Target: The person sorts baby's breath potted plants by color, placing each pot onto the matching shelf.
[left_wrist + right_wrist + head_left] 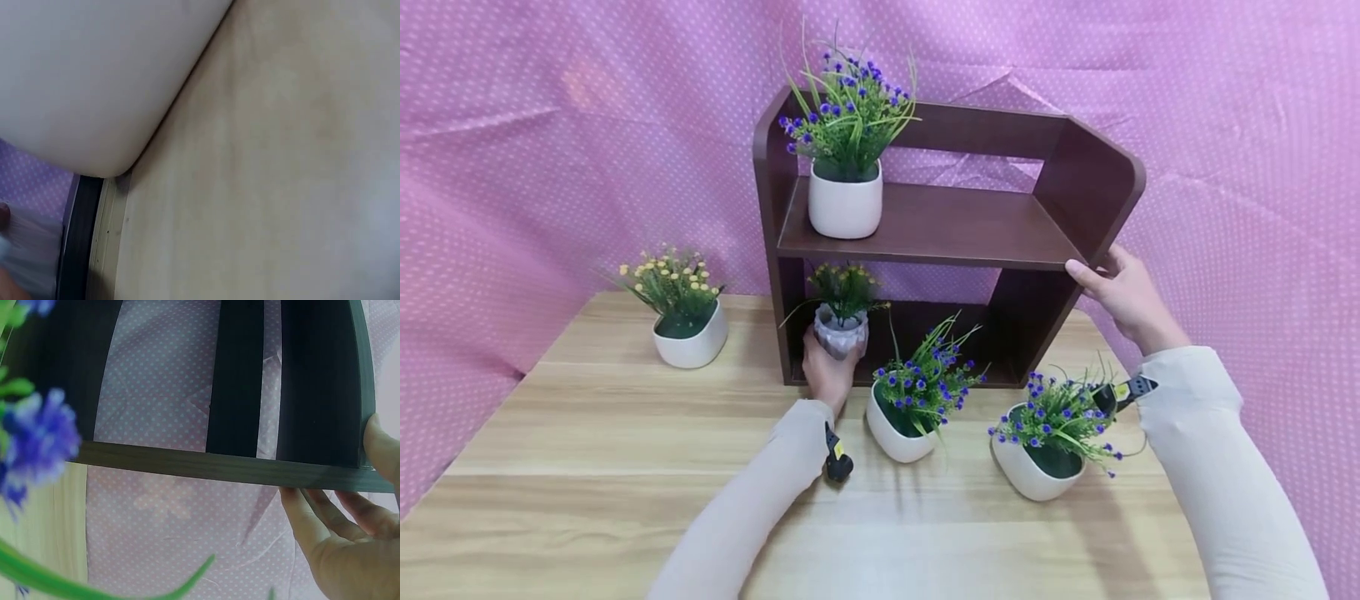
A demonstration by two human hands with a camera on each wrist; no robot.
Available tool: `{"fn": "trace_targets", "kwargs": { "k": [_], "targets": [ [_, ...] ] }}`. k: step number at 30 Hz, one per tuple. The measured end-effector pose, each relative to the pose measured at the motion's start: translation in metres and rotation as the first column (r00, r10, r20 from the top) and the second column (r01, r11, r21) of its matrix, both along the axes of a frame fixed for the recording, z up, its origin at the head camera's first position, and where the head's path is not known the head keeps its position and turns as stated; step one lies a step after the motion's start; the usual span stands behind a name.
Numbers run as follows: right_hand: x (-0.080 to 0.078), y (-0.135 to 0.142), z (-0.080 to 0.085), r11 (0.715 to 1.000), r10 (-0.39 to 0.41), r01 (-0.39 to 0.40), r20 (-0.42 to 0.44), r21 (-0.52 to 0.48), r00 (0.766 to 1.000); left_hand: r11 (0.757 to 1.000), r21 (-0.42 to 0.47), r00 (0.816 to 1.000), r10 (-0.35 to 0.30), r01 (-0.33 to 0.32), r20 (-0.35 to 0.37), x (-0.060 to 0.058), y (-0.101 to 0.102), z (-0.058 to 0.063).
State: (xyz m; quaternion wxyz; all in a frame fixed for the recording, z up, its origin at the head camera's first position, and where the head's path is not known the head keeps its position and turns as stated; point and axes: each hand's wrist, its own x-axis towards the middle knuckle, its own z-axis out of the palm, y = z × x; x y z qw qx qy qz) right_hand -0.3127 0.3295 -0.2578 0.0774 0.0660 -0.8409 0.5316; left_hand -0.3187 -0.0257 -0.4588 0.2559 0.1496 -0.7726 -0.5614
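Note:
My left hand (830, 367) grips a small grey-white textured pot (841, 335) with yellow flowers, at the left of the lower compartment of a dark brown shelf (947, 225). Thumb and fingers go round the pot's lower part. My right hand (1131, 300) holds the shelf's right side panel, thumb at its front edge; in the right wrist view that hand (350, 550) has its fingers against one face of the board. On the upper board, at the left, stands a white pot (846, 204) of purple flowers. In the left wrist view only bits of fingers show at the lower left.
Two more white pots with purple flowers, one tilted pot (901, 437) near my left wrist and another tilted pot (1037, 471) beneath my right forearm, are on the wooden table (587, 433). Left of the shelf sits a white pot (696, 340) with yellow flowers. Pink dotted cloth (587, 167) hangs behind.

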Motion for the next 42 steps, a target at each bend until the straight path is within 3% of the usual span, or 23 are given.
{"fn": "trace_targets", "kwargs": {
  "k": [19, 33, 42],
  "targets": [
    [-0.002, 0.001, 0.0, 0.999, -0.006, 0.006, 0.01, 0.034, 1.0, 0.999, -0.042, 1.0, 0.014, -0.012, 0.026, -0.006, 0.003, 0.004],
    [0.0, 0.0, 0.001, 1.0, -0.02, 0.02, 0.025, 0.01, 0.999, 0.99, -0.124, 0.998, -0.06, 0.063, 0.032, -0.006, -0.006, 0.002],
    [0.001, 0.0, 0.0, 1.0, -0.022, 0.022, 0.024, -0.006, 0.999, 0.984, -0.147, 0.994, -0.106, 0.105, 0.006, 0.003, -0.008, 0.006]
  ]
}}
